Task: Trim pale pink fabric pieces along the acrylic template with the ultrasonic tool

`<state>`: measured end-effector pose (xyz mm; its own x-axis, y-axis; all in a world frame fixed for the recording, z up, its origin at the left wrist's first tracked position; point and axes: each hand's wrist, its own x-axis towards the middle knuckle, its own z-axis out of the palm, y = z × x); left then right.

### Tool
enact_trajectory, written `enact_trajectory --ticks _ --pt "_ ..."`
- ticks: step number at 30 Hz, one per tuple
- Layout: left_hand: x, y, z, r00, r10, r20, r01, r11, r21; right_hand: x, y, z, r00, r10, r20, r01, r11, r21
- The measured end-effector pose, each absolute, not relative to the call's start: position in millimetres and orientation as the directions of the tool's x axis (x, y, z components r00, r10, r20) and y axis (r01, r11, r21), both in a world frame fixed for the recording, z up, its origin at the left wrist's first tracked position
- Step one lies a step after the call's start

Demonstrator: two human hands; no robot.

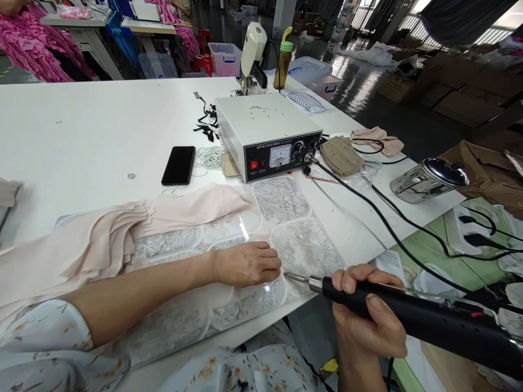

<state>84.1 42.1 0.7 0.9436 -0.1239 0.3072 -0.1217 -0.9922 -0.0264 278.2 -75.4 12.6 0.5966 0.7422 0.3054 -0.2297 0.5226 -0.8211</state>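
Observation:
My right hand (368, 305) is wrapped round a black handheld ultrasonic welder (433, 326), whose metal tip points left. That tip reaches the work surface just right of my left hand (249, 264). My left hand is closed, with curled fingers pressed down on a pale pink fabric piece (263, 230); part of the cloth shows beyond the knuckles, and the fingertips are hidden. Beneath lies a clear patterned plastic mat (304, 242). Layered pale pink fabric pieces (106, 234) are heaped by my left forearm.
A welding generator box (261, 120) stands ahead, its black cable (368, 204) running to the right. Left of it lie a phone (178, 165) and coiled cord (210, 158). A metal canister (427, 179) is near the right edge. Behind the box stand a machine (253, 51) and bottle (284, 62).

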Motion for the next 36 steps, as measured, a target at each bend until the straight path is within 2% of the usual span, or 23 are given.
enact_trajectory --ticks 18,25,36 --pt "84 41 2 0.943 -0.111 0.315 -0.109 -0.994 -0.023 276 -76 15 0.556 0.774 0.304 -0.233 0.495 -0.837" --pt "83 41 4 0.937 -0.113 0.33 -0.107 -0.994 -0.036 271 -75 16 0.575 0.747 0.333 -0.228 0.537 -0.813" --pt "73 37 8 0.942 -0.075 0.328 -0.085 -0.996 0.017 269 -78 12 0.544 0.75 0.376 -0.229 0.563 -0.794"
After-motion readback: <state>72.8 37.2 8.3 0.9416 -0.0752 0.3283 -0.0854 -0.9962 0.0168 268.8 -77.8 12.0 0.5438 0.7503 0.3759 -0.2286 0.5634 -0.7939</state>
